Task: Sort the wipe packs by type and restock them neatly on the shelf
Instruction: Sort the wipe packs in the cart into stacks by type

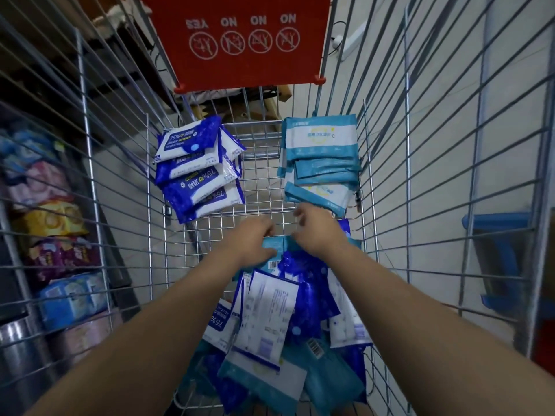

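head view: teal pack (277,244), lying crosswise at far edge of mixed heap (270,310), is gripped by left hand (255,240); hold of right hand (318,232) cannot be told; teal stack (321,154) beyond heap is judged nearer right hand.

1. The cart's wire side walls (90,175) close off left and right, so the open way in is from above
2. A red flap (240,40) stands over the far end wall
3. The dark blue stack (198,166) fills the far left corner and the teal stack (321,160) the far right, with a strip of bare wire floor (261,181) open between them
4. The mixed heap (285,319) covers the near floor
5. The left hand (255,241), gripping a teal pack (271,246), and the right hand (318,232) block the heap's far edge
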`<state>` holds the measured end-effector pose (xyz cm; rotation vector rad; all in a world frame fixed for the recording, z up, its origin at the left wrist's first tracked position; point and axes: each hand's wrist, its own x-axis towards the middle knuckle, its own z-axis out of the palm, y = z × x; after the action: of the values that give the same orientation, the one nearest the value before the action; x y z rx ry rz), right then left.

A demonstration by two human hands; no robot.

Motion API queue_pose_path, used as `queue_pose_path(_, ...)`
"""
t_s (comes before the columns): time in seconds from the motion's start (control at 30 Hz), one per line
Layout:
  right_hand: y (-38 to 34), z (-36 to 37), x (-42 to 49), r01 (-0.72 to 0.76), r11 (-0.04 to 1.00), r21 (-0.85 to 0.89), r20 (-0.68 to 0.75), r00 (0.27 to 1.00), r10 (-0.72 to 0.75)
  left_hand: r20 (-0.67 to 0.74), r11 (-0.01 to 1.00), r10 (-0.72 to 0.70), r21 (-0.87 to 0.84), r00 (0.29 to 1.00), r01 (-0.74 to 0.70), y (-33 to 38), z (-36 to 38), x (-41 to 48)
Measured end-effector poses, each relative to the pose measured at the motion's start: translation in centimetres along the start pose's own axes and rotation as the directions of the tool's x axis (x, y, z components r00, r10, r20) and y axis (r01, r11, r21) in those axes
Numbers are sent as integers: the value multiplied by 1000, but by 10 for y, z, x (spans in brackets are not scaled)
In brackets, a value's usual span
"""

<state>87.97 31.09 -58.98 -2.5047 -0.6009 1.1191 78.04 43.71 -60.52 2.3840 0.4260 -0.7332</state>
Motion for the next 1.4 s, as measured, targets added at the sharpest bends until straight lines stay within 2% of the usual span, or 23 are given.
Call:
queue_pose_path(0.07, 3, 10, -6, 104, 956, -274, 106, 991, -77, -37, 999, 37, 19, 999, -36, 1, 3, 1)
queue_pose_path(0.13, 4, 13, -10, 202, 888, -414, 132, 978, -161, -49, 998, 48, -42, 998, -50, 3, 2, 1)
queue_pose_path(0.2, 4, 13, -10, 245, 865, -437, 144, 969, -202, -21, 997, 45, -60, 999, -46, 5, 0, 2)
queue_pose_path(0.37, 3, 19, -7, 200, 794, -573, 131, 980, -153, 141, 996, -79, 43, 987, 74, 6, -9, 5)
queue_pose_path(0.5, 0, 11, -5, 213, 783, -585, 144, 977, -157, 288, 993, -70, 107, 955, 40, 13, -15, 5)
queue_pose_path(0.57, 2, 6, -4, 249, 788, -563, 160, 968, -192, 296, 998, -67, 30, 953, 61, 12, -29, 5)
queue_pose_path(0.6, 5, 4, -4, 268, 797, -541, 155, 963, -219, 249, 995, -58, -70, 967, 78, 12, -40, 6)
queue_pose_path(0.67, 12, 3, -6, 287, 822, -492, 123, 957, -261, 85, 928, -56, -362, 995, 83, 16, -70, 7)
queue_pose_path(0.73, 17, 2, -8, 292, 844, -450, 80, 955, -287, -92, 774, -98, -633, 991, 18, 28, -98, 11)
queue_pose_path(0.8, 17, 0, -11, 274, 878, -393, 5, 955, -296, -206, 616, -148, -784, 967, -73, 47, -116, 22)
queue_pose_path(0.87, 15, -4, -14, 259, 901, -349, -94, 947, -308, -198, 372, -213, -922, 957, -108, 66, -121, 38)
queue_pose_path(0.93, 12, -8, -16, 267, 929, -258, -213, 922, -324, -101, 133, -253, -989, 962, -69, 79, -120, 52)
queue_pose_path(0.97, 10, -11, -18, 272, 950, -155, -285, 908, -306, -57, 113, -272, -993, 961, -26, 82, -117, 58)
queue_pose_path(1.0, 7, -15, -20, 271, 962, -31, -350, 899, -264, -21, 174, -296, -984, 955, 32, 82, -112, 62)
queue_pose_path(1.03, 4, -19, -20, 261, 960, 100, -410, 890, -199, -6, 294, -325, -951, 946, 95, 80, -106, 64)
queue_pose_path(1.1, -3, -28, -17, 250, 919, 304, -484, 872, -77, -72, 559, -374, -813, 925, 163, 71, -92, 61)
queue_pose_path(1.13, -7, -32, -14, 246, 888, 389, -501, 865, -20, -127, 636, -375, -756, 918, 156, 65, -86, 58)
queue_pose_path(1.17, -10, -36, -9, 237, 840, 488, -499, 865, 45, -154, 662, -369, -736, 917, 143, 59, -82, 54)
queue_pose_path(1.27, -25, -55, 4, 176, 570, 803, -395, 873, 286, -27, 597, -309, -784, 951, 172, 51, -81, 36)
queue_pose_path(1.33, -30, -73, 13, 118, 372, 921, -269, 883, 385, 48, 498, -247, -850, 968, 170, 46, -83, 34)
queue_pose_path(1.4, -30, -91, 27, 79, 302, 950, -201, 895, 399, 67, 404, -241, -900, 968, 163, 47, -88, 34)
